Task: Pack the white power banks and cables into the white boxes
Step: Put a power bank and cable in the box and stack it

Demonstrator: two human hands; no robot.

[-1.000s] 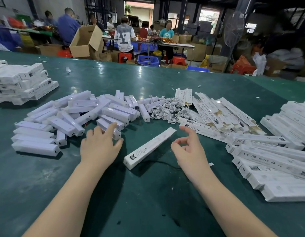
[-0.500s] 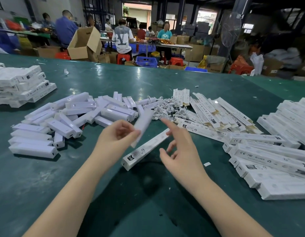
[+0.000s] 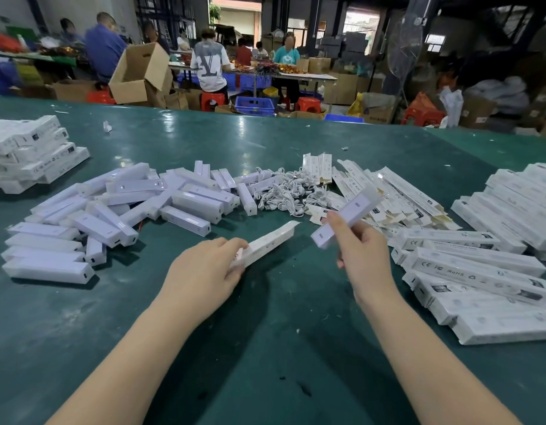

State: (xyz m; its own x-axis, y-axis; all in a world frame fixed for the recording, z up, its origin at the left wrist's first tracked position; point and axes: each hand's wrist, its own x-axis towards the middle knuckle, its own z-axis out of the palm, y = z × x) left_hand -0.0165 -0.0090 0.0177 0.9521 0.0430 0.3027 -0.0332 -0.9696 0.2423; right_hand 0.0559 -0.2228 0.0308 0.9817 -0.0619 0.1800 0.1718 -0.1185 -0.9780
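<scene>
The table [image 3: 173, 142] wears a dark green, smooth, slightly glossy covering, scuffed near its front edge. The power banks [image 3: 185, 204] look like smooth, frosted white plastic. The white boxes [image 3: 480, 271] are matt printed card; the cables [image 3: 284, 191] glossy white plastic.

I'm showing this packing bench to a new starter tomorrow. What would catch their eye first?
Most likely the two hands at the centre: the left hand grips a white box and the right hand holds a white power bank raised just beside it. Next, the heap of loose power banks on the left of the green table, and the tangle of white cables behind the hands.
</scene>
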